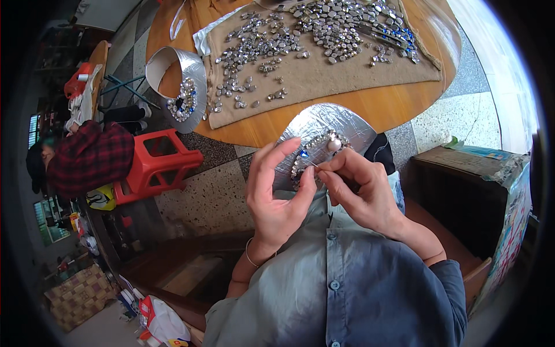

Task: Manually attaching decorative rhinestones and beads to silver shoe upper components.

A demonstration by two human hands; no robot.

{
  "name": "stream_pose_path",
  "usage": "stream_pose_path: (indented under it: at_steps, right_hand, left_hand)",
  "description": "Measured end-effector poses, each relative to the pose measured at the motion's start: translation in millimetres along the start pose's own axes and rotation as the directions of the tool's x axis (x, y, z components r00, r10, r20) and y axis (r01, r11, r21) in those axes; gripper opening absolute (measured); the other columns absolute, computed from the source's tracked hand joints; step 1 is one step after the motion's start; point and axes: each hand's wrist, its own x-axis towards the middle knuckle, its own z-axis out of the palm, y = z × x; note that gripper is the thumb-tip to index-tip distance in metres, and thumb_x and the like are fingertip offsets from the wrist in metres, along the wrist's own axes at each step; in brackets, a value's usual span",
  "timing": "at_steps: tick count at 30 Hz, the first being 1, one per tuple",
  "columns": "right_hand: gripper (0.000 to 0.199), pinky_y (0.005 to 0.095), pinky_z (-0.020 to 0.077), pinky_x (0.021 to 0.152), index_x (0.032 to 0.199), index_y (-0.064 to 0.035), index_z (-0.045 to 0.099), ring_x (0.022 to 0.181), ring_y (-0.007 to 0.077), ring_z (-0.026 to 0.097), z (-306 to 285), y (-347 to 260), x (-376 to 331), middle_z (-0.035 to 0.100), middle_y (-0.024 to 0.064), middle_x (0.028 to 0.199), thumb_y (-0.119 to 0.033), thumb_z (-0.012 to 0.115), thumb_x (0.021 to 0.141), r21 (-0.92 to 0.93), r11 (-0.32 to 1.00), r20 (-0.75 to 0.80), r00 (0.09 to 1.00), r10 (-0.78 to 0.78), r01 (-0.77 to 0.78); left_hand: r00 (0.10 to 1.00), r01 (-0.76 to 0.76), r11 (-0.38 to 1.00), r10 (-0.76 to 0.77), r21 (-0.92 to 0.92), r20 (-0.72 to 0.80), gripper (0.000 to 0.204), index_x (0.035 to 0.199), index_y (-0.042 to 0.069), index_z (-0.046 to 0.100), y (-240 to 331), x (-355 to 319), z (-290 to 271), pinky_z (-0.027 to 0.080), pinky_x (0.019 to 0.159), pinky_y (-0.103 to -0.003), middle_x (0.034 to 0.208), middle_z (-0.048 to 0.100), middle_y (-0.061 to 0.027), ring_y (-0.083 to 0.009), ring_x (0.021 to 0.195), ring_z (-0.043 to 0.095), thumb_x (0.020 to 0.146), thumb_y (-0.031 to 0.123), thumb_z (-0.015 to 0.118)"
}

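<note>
A silver, foil-like curved piece (341, 115) lies over my lap at the table's near edge. A row of clear rhinestones, a blue stone (304, 154) and pearl-like beads (334, 143) are fixed on it. My right hand (361, 188) pinches a thin needle (313, 164) between thumb and fingertips, just above the rhinestones. My left hand (277, 191) is beside it over the piece's left part, thumb and index finger apart, the thumb tip close to the needle. Whether any thread runs from the needle cannot be made out.
On the round wooden table (254, 136), a brown cloth (324, 87) bears many loose rhinestones (329, 29). A second silver collar-shaped piece (193, 69) with stones sits at its left edge. A red stool (162, 159) and a seated person (92, 153) are left; a wooden cabinet (462, 156) stands right.
</note>
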Motion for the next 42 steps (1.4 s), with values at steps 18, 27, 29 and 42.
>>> stream_pose_path:
  at_steps: [18,27,29,42]
  right_hand:
    - [0.008,0.0194,0.0416,0.051,0.088,0.0029,0.05,0.058,0.0043,0.05,-1.5,-9.2,1.7,0.056,0.0022,0.071,-0.005,0.051,0.088,0.06,0.996,0.053,0.996,0.068,-0.071]
    - [0.009,0.0263,0.0443,0.052,0.09,0.0014,0.044,0.058,0.0119,0.058,0.5,-13.6,-1.4,0.058,0.0099,0.069,-0.005,0.049,0.087,-0.241,0.946,0.002,0.975,-0.221,0.215]
    - [0.013,0.0285,0.0458,0.054,0.092,0.0012,0.042,0.061,0.0167,0.06,4.0,-14.6,1.7,0.059,0.0125,0.076,-0.007,0.051,0.087,-0.114,0.97,-0.021,0.975,-0.22,0.216]
    - [0.023,0.029,0.0449,0.073,0.101,0.0005,0.051,0.079,0.0189,0.054,-12.4,-85.6,-23.6,0.056,0.0084,0.097,-0.02,0.051,0.089,-0.561,0.367,0.154,0.53,-0.834,0.742]
  left_hand:
    - [0.947,-0.29,0.886,0.321,0.362,-0.026,0.036,0.102,0.0,0.06,11.7,0.1,6.0,0.049,0.075,-0.026,0.098,0.058,-0.0121,-0.0202,0.085,0.06,0.067,-0.009,0.066]
    - [0.783,-0.595,0.708,0.617,0.38,0.076,0.037,0.103,0.002,0.062,11.4,2.1,9.2,0.051,0.066,-0.029,0.103,0.06,-0.0099,-0.0215,0.081,0.061,0.068,-0.01,0.062]
    - [0.787,-0.582,0.706,0.614,0.404,0.06,0.036,0.102,0.002,0.062,15.0,6.2,7.0,0.051,0.066,-0.029,0.102,0.06,-0.0102,-0.0219,0.081,0.061,0.068,-0.007,0.065]
    - [0.712,-0.586,0.807,0.556,0.075,-0.428,0.042,0.096,0.003,0.058,30.4,32.9,-68.0,0.049,0.069,-0.027,0.101,0.053,-0.0099,-0.0179,0.084,0.057,0.061,0.002,0.079]
